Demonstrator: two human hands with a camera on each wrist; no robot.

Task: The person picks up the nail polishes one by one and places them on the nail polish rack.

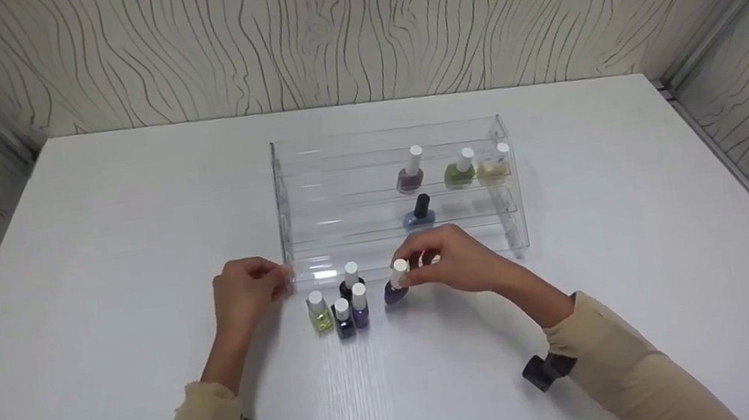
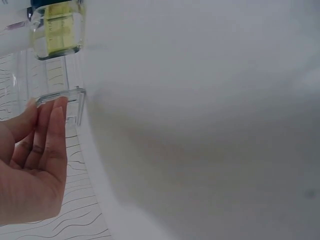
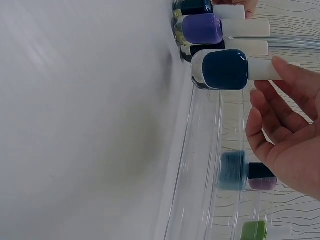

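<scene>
My right hand (image 1: pixel 455 257) pinches the white cap of a dark blue nail polish bottle (image 3: pixel 225 70) between thumb and fingertips, in front of the clear tiered display rack (image 1: pixel 349 241). With thumb and fingers, my left hand (image 1: pixel 247 290) holds the rack's front left corner, as the left wrist view shows. Between the hands, several bottles stand on the table: a yellow nail polish bottle (image 1: pixel 320 316), a purple nail polish bottle (image 1: pixel 360 313), a dark nail polish bottle (image 1: pixel 344 324) and a black one behind them.
On the rack's right half sit a mauve bottle (image 1: pixel 410 180), a green bottle (image 1: pixel 460 174), and a pale yellow bottle (image 1: pixel 492 170). One tier lower is a blue bottle with a black cap (image 1: pixel 422 206). Behind the white table (image 1: pixel 138 204) rises a wood-patterned wall (image 1: pixel 314 30).
</scene>
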